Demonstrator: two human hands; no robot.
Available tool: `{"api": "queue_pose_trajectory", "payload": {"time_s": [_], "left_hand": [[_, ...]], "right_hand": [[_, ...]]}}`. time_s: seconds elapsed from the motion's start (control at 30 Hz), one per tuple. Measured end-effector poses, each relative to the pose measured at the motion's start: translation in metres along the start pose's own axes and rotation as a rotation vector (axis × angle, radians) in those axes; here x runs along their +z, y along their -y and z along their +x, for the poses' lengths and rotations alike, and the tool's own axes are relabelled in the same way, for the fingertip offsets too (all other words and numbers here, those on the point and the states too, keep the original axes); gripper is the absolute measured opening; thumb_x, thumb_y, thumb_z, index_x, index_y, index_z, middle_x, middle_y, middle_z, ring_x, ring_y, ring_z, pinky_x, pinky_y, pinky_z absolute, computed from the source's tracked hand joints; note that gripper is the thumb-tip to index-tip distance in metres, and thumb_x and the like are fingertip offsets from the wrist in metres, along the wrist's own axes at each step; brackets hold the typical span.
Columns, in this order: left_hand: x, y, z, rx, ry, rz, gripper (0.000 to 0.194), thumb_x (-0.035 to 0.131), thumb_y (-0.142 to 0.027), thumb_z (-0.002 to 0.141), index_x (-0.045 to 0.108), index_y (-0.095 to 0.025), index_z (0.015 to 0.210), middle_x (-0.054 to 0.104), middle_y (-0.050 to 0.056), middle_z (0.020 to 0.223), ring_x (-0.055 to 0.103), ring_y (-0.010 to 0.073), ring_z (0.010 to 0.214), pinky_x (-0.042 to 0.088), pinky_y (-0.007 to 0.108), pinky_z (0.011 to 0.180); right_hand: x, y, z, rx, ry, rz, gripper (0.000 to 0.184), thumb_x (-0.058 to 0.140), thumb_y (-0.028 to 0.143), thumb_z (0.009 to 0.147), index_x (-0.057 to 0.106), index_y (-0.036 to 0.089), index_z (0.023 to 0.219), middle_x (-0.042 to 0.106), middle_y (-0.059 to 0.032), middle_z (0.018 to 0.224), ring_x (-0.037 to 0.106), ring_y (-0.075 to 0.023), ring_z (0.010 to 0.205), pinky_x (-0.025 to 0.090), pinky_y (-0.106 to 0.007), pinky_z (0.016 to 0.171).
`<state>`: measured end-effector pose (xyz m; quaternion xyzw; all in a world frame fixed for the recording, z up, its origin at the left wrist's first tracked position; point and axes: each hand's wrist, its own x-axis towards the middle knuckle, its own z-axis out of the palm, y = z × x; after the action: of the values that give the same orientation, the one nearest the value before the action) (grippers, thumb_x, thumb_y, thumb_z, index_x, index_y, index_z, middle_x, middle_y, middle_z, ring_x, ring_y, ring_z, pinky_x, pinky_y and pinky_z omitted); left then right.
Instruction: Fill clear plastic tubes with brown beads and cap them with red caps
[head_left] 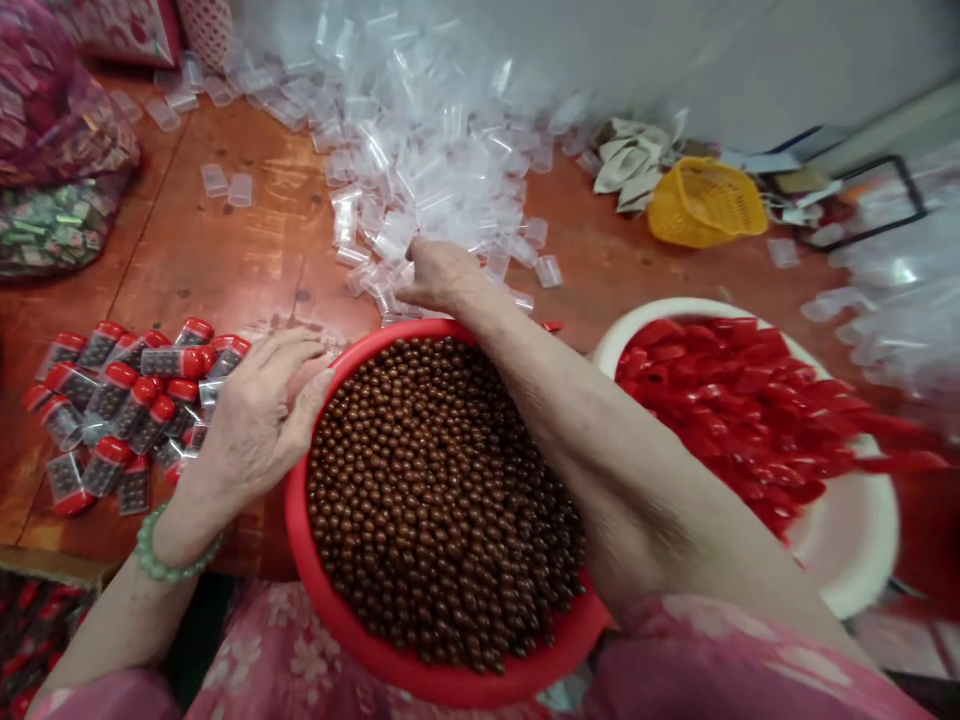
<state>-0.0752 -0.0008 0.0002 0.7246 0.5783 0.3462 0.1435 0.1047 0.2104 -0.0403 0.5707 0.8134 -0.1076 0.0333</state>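
A red basin (324,590) full of small brown balls (442,490) sits in front of me. My left hand (259,420) rests against its left rim, fingers stretched out, holding nothing I can see. My right hand (439,275) reaches over the basin to the near edge of a heap of clear plastic vials (420,150). Its fingers are curled down among the vials, and what they hold is hidden. Left of my left hand lies a cluster of filled vials with red caps (120,400).
A white basin (855,560) of red caps (742,410) stands at the right. A yellow basket (705,200) and paper scraps lie at the back right. Bags of wrapped goods (52,150) occupy the far left of the wooden table (225,260).
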Motion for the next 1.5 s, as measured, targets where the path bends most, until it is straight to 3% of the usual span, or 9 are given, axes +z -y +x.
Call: {"api": "queue_pose_trajectory", "payload": {"time_s": [0.2,0.3,0.43,0.6,0.73,0.83,1.07,1.3,1.5], "left_hand": [[0.025,-0.030,-0.008,0.015,0.300,-0.144,0.040,0.039,-0.024,0.097,0.049,-0.008,0.133,0.052,0.019,0.141,0.047,0.0248,0.135,0.039,0.045,0.115],[0.037,-0.035,-0.013,-0.026,0.400,-0.075,0.047,0.037,-0.025,0.097,0.040,-0.005,0.139,0.039,0.023,0.151,0.031,0.0297,0.145,0.030,0.053,0.119],[0.052,-0.035,-0.012,-0.003,0.465,-0.034,0.052,0.034,-0.024,0.097,0.034,0.001,0.143,0.028,0.026,0.156,0.020,0.0324,0.149,0.023,0.054,0.121],[0.068,-0.031,-0.008,0.035,0.483,-0.091,0.053,0.032,-0.023,0.096,0.032,0.003,0.143,0.029,0.028,0.154,0.024,0.0308,0.148,0.025,0.052,0.121],[0.072,-0.027,-0.008,0.037,0.473,-0.156,0.053,0.032,-0.025,0.096,0.030,-0.002,0.144,0.031,0.026,0.154,0.027,0.0284,0.147,0.025,0.052,0.121],[0.066,-0.028,-0.007,0.005,0.518,-0.200,0.057,0.030,-0.031,0.098,0.026,-0.003,0.147,0.028,0.025,0.156,0.025,0.0267,0.148,0.023,0.048,0.122],[0.050,-0.038,-0.001,0.010,0.484,-0.316,0.063,0.042,-0.034,0.095,0.027,-0.002,0.148,0.031,0.021,0.157,0.029,0.0256,0.147,0.023,0.044,0.122],[0.056,-0.045,0.010,-0.106,0.447,-0.535,0.047,0.057,-0.029,0.090,0.054,-0.015,0.135,0.061,0.010,0.136,0.058,0.0232,0.124,0.041,0.038,0.111],[0.049,-0.051,0.016,-0.273,0.466,-0.758,0.032,0.063,-0.030,0.087,0.067,-0.016,0.115,0.070,0.008,0.120,0.066,0.0215,0.109,0.047,0.033,0.101]], "right_hand": [[-0.050,-0.032,-0.081,-0.238,-0.141,0.520,0.029,0.073,0.027,0.072,0.068,0.014,0.097,0.067,-0.0023,0.082,0.060,-0.0162,0.071,0.049,-0.031,0.066],[-0.058,-0.043,-0.136,-0.438,0.018,0.266,0.019,0.075,0.025,0.068,0.068,0.020,0.086,0.064,-0.0013,0.079,0.059,-0.0167,0.070,0.047,-0.029,0.062],[-0.039,-0.036,-0.178,-0.432,0.166,-0.131,0.015,0.062,0.006,0.069,0.063,0.019,0.077,0.063,-0.0061,0.080,0.059,-0.0188,0.067,0.044,-0.031,0.059],[-0.023,-0.006,-0.179,-0.413,0.271,-0.165,0.021,0.051,0.003,0.075,0.062,0.012,0.091,0.064,-0.0126,0.093,0.063,-0.0213,0.074,0.046,-0.032,0.067],[-0.013,-0.002,-0.170,-0.462,0.253,0.151,0.014,0.059,0.009,0.074,0.060,0.012,0.088,0.064,-0.0113,0.097,0.061,-0.0215,0.088,0.047,-0.031,0.080],[-0.002,-0.012,-0.172,-0.424,0.150,0.458,0.012,0.064,0.013,0.073,0.060,0.014,0.085,0.062,-0.0047,0.086,0.058,-0.0170,0.077,0.047,-0.029,0.072],[0.004,-0.025,-0.188,-0.367,0.043,0.992,0.035,0.073,0.031,0.077,0.064,0.018,0.108,0.067,-0.0022,0.098,0.061,-0.0150,0.083,0.050,-0.027,0.074],[0.002,-0.020,-0.194,-0.444,0.065,1.145,0.020,0.065,0.025,0.085,0.071,0.019,0.103,0.074,-0.0013,0.101,0.067,-0.0159,0.096,0.051,-0.028,0.088],[-0.012,-0.021,-0.212,-0.375,-0.057,0.870,0.024,0.069,0.022,0.082,0.071,0.018,0.106,0.075,-0.0028,0.096,0.069,-0.0164,0.087,0.052,-0.026,0.080]]}}
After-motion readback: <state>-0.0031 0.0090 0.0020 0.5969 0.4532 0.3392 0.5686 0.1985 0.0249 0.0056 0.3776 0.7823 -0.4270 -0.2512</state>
